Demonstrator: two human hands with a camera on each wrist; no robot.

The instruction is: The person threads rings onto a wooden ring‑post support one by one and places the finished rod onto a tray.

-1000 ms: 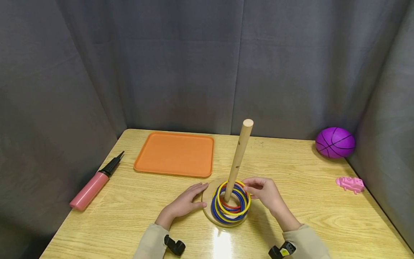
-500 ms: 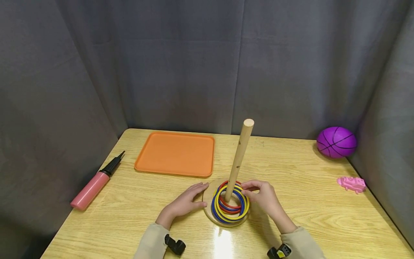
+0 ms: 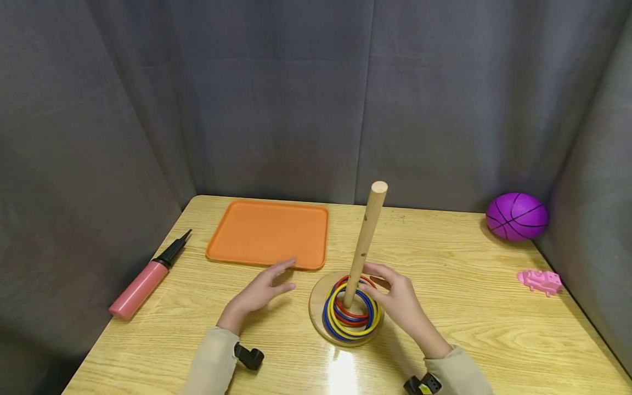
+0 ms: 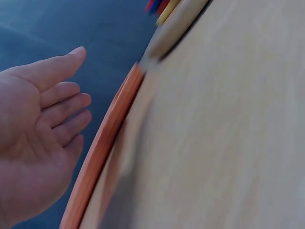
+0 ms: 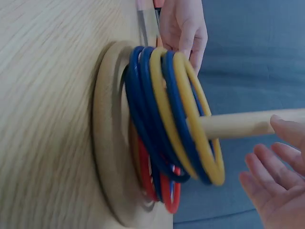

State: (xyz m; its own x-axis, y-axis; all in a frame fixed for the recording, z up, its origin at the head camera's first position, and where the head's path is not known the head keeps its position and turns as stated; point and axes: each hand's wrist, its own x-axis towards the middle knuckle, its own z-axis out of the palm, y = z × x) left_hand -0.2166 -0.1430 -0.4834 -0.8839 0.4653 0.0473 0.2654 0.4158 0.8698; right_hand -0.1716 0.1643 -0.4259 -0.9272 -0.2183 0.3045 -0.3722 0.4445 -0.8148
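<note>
A round wooden base (image 3: pixel 318 302) carries an upright wooden post (image 3: pixel 367 230) with several blue, yellow and red rings stacked loosely around its foot. The uppermost ring is a yellow ring (image 5: pixel 188 102), lying a little off-centre. Just right of the post, my right hand (image 3: pixel 399 296) is raised over the rings; in the right wrist view its fingers (image 5: pixel 267 171) are relaxed and apart from the rings. My left hand (image 3: pixel 259 289) is in the air left of the base, near the tray's front edge, with nothing in its loosely extended fingers (image 4: pixel 66 112).
An orange tray (image 3: pixel 269 233) lies behind my left hand. At the left edge is a pink hand pump (image 3: pixel 140 288) with a black nozzle. A purple ball (image 3: pixel 516 216) and a pink toy (image 3: pixel 540 281) sit at the right edge. Grey curtains surround the table.
My right hand, earlier pinching the top yellow ring, has let go and spread its fingers as the ring settled. My left hand has lifted off the base and moved left towards the tray.
</note>
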